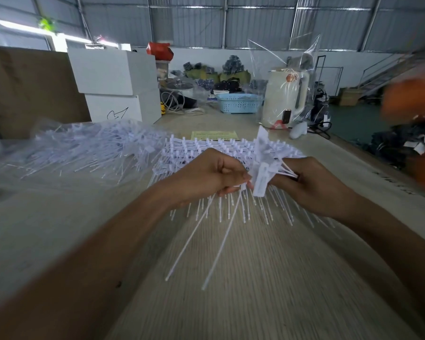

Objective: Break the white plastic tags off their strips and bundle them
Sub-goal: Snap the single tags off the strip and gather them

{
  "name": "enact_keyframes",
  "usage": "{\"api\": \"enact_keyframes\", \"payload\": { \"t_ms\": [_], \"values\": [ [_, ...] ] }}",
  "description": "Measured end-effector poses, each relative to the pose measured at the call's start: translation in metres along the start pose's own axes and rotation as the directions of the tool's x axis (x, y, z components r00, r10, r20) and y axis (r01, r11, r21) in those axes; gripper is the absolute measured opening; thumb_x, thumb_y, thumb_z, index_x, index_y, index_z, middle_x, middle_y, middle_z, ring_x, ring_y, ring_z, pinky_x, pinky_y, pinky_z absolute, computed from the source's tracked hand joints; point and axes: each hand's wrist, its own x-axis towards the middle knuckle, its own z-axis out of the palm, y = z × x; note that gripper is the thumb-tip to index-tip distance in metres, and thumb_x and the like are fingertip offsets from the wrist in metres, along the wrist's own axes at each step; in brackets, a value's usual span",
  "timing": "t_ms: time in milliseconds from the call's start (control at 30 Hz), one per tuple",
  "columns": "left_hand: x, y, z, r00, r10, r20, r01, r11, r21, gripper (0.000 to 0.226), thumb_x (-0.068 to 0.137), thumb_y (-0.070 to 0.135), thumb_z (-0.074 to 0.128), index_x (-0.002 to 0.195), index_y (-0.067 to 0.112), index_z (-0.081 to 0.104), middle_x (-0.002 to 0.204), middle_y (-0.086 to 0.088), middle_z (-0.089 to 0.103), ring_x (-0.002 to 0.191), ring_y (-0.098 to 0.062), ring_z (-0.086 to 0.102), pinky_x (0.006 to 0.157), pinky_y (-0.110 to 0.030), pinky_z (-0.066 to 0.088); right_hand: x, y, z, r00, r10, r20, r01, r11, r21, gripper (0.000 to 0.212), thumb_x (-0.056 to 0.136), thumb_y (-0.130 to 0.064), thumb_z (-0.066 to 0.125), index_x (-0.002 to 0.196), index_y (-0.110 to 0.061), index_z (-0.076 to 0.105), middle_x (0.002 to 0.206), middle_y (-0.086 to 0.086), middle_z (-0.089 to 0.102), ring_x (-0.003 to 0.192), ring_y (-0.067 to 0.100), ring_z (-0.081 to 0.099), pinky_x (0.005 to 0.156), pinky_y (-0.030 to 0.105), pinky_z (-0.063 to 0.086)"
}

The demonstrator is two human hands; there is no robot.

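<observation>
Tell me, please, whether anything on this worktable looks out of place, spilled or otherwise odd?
Nothing looks wrong. The loose heap of white tags on the left sprawls untidily, but that fits the job. The left hand and right hand both hold tags over the stacked strips.

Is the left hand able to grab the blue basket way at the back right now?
Probably not. The left hand is busy pinching white tags near the table's front, and the blue basket sits far back, beyond the strips of tags.

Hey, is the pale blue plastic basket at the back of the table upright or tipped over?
Upright: the pale blue plastic basket sits on its base, open rim facing up.
</observation>
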Motion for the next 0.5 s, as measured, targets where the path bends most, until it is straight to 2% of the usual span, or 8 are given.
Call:
{"api": "enact_keyframes", "payload": {
  "t_ms": [67, 100, 133, 167, 200, 267, 400, 500],
  "values": [
    [0.0027, 0.0001, 0.0023, 0.998, 0.03, -0.053, -0.026, 0.997, 0.074, 0.014, 0.093, 0.021, 0.069, 0.083, 0.02, 0.079, 0.061, -0.012, 0.062, 0.056, -0.02, 0.052, 0.059, -0.027, 0.041, -0.001, 0.0068, 0.004, 0.999, 0.043, 0.004, -0.043, 0.999, -0.001, 0.021, 0.1, -0.02, 0.057, 0.081, -0.025, 0.065, 0.072, -0.011, 0.064, 0.067, 0.004, 0.059, 0.063, 0.027, 0.042],
    [0.0035, 0.0003, 0.0034, 0.996, 0.055, -0.065, -0.047, 0.992, 0.119, 0.011, 0.09, 0.022, 0.072, 0.083, 0.025, 0.079, 0.066, -0.014, 0.066, 0.06, -0.021, 0.058, 0.061, -0.029, 0.043, -0.0013, 0.0085, 0.0061, 0.998, 0.056, 0.012, -0.056, 0.998, -0.011, 0.023, 0.1, -0.023, 0.054, 0.081, -0.019, 0.065, 0.073, -0.006, 0.064, 0.068, 0.01, 0.061, 0.065, 0.034, 0.045],
    [0.0042, 0.0001, 0.0044, 0.993, 0.086, -0.076, -0.071, 0.98, 0.187, 0.012, 0.088, 0.022, 0.074, 0.081, 0.032, 0.079, 0.067, -0.009, 0.069, 0.061, -0.018, 0.062, 0.062, -0.027, 0.045, -0.0017, 0.0088, 0.0076, 0.998, 0.054, 0.027, -0.053, 0.998, -0.03, 0.024, 0.1, -0.025, 0.052, 0.08, -0.017, 0.064, 0.073, -0.003, 0.063, 0.069, 0.018, 0.061, 0.067, 0.04, 0.047],
    [0.0043, 0.0001, 0.0054, 0.99, 0.113, -0.087, -0.086, 0.959, 0.268, 0.014, 0.086, 0.021, 0.076, 0.08, 0.033, 0.079, 0.064, -0.001, 0.068, 0.058, -0.009, 0.06, 0.061, -0.024, 0.044, -0.0019, 0.0091, 0.0087, 0.998, 0.045, 0.047, -0.043, 0.998, -0.044, 0.024, 0.1, -0.026, 0.051, 0.08, -0.018, 0.062, 0.074, -0.002, 0.062, 0.068, 0.022, 0.06, 0.067, 0.045, 0.047],
    [0.0048, 0.0, 0.0063, 0.985, 0.138, -0.1, -0.096, 0.933, 0.346, 0.011, 0.085, 0.019, 0.077, 0.079, 0.028, 0.079, 0.059, 0.006, 0.066, 0.054, 0.0, 0.055, 0.057, -0.021, 0.042, -0.0022, 0.0082, 0.0091, 0.998, 0.034, 0.061, -0.031, 0.998, -0.053, 0.023, 0.1, -0.026, 0.05, 0.081, -0.02, 0.06, 0.074, -0.002, 0.061, 0.067, 0.025, 0.059, 0.066, 0.047, 0.048],
    [0.0057, 0.0011, 0.0063, 0.978, 0.156, -0.141, -0.074, 0.882, 0.465, 0.009, 0.085, 0.021, 0.078, 0.075, 0.021, 0.078, 0.051, 0.014, 0.056, 0.047, 0.001, 0.048, 0.055, -0.022, 0.037, -0.0036, 0.0092, 0.0095, 0.997, 0.036, 0.066, -0.033, 0.998, -0.055, 0.027, 0.102, -0.029, 0.048, 0.083, -0.017, 0.061, 0.073, -0.001, 0.061, 0.066, 0.025, 0.058, 0.064, 0.046, 0.048],
    [0.0047, 0.0036, 0.0051, 0.966, 0.172, -0.195, -0.057, 0.872, 0.487, 0.033, 0.088, 0.031, 0.074, 0.059, 0.044, 0.066, 0.045, 0.012, 0.043, 0.044, -0.003, 0.038, 0.057, -0.024, 0.03, -0.0026, 0.0129, 0.0089, 0.996, 0.081, 0.029, -0.08, 0.996, -0.037, 0.022, 0.102, -0.018, 0.056, 0.084, -0.009, 0.067, 0.075, 0.002, 0.066, 0.07, 0.021, 0.062, 0.069, 0.044, 0.048],
    [0.0035, 0.0033, 0.0069, 0.961, 0.186, -0.202, -0.075, 0.887, 0.457, 0.011, 0.09, 0.032, 0.072, 0.08, 0.031, 0.076, 0.048, 0.008, 0.042, 0.045, -0.005, 0.036, 0.058, -0.026, 0.031, -0.0005, 0.0124, 0.0099, 0.978, 0.203, 0.052, -0.207, 0.974, 0.094, 0.022, 0.099, -0.021, 0.059, 0.085, -0.008, 0.071, 0.081, 0.008, 0.07, 0.078, 0.024, 0.065, 0.077, 0.041, 0.048]
  ]
}}
